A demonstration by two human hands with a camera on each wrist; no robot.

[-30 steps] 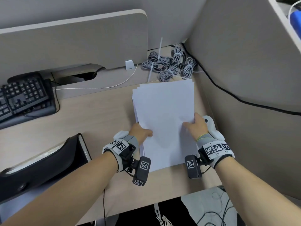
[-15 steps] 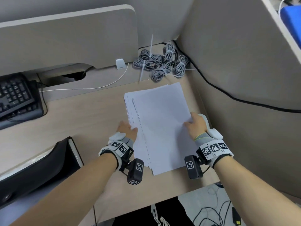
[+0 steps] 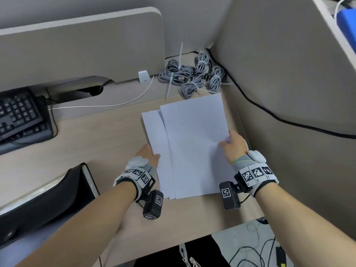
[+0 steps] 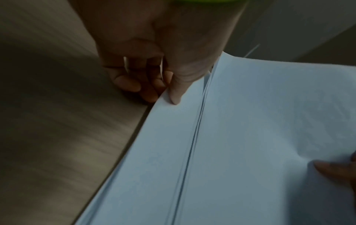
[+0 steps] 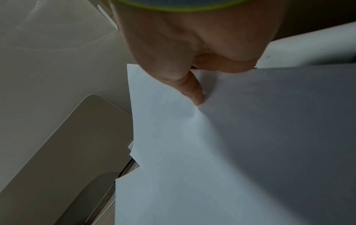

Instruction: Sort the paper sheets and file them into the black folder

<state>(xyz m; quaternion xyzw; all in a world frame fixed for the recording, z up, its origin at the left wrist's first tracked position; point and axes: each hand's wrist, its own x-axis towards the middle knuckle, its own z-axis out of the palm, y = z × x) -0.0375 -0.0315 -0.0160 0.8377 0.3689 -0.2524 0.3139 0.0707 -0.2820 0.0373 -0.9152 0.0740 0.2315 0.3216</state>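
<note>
A stack of white paper sheets (image 3: 192,143) lies on the wooden desk (image 3: 100,143), split into a lower pile offset to the left and an upper pile on the right. My left hand (image 3: 149,154) pinches the left edge of the lower pile, thumb (image 4: 176,91) on top and fingers curled under. My right hand (image 3: 232,144) pinches the right edge of the upper sheets (image 5: 212,152), thumb (image 5: 194,92) pressed on top, and the paper wrinkles there. The black folder (image 3: 44,201) lies at the lower left of the desk, apart from both hands.
A black keyboard (image 3: 17,116) sits at the far left. Bundled grey cables (image 3: 194,78) lie just behind the paper, with a white cable (image 3: 119,104) and a black cable (image 3: 269,114) nearby. Partition walls (image 3: 279,64) close the right and back. The desk's front edge (image 3: 192,241) is near.
My left hand slid from on top of the stack to its left edge. The upper sheets shifted right, leaving the lower pile exposed on the left. My right hand kept its hold.
</note>
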